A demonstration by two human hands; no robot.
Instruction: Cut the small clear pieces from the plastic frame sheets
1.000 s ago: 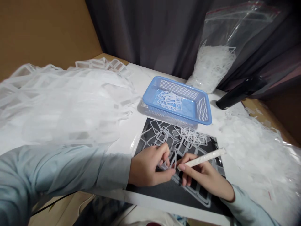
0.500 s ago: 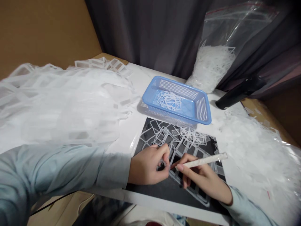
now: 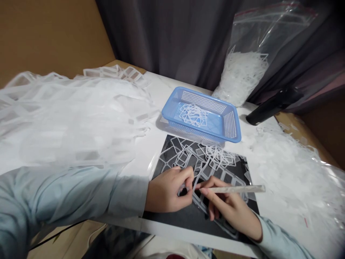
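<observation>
**Thin plastic lattice between two hands, with a pale stick in the right one**

The translucent lattice (image 3: 198,177) lies at lower centre of the frame, over the black mat (image 3: 172,221). I judge it very light, flexible and a little slippery; its narrow bars could bend or tear, so a solid edge or joint seems the better place to hold, near the part being worked.

The left hand (image 3: 169,189) has its fingers curled, thumb and forefinger nearly closed, pinching the lattice; the exact contact is partly hidden. The right hand (image 3: 234,212) grasps the pale stick (image 3: 239,189) like a pen, fingers closed around it, its tip side near the lattice. Loose white frames (image 3: 219,156) lie just above the hands, below the blue basket (image 3: 230,126).
</observation>
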